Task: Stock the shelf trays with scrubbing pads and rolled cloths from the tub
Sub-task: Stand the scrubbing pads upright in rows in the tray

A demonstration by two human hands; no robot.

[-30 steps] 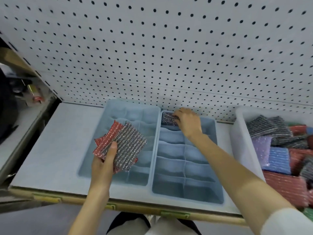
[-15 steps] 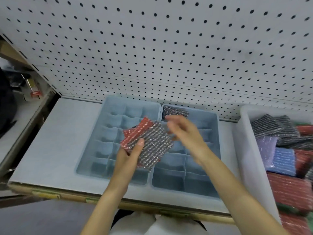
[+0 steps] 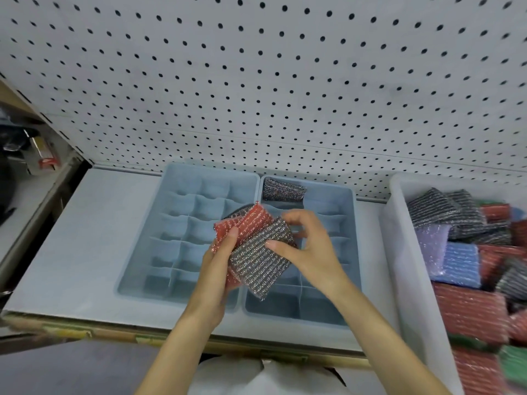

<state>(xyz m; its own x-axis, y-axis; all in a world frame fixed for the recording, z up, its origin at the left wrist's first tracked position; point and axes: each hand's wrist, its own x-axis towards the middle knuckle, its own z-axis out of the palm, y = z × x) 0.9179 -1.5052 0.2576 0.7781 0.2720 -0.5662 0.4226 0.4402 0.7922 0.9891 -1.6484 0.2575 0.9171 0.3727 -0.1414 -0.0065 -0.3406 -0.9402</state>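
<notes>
Grey pad [image 3: 261,262] fanned over red pads [image 3: 245,223], above the joint of left tray [image 3: 134,252] and right tray [image 3: 353,206]. Gripped by left hand [image 3: 218,269], thumb on red; pinched by right hand [image 3: 309,249], fingers curled. Stowed pad [image 3: 282,189] in right tray's back-left cell.

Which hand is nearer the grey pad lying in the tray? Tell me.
Right. The right hand is just nearside of the grey pad; the left hand is farther, down-left.

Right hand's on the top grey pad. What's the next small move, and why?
Probably slide the grey pad free of the stack in the left hand and carry it to the right tray: the right hand pinches it, and only one compartment there holds a pad.
</notes>
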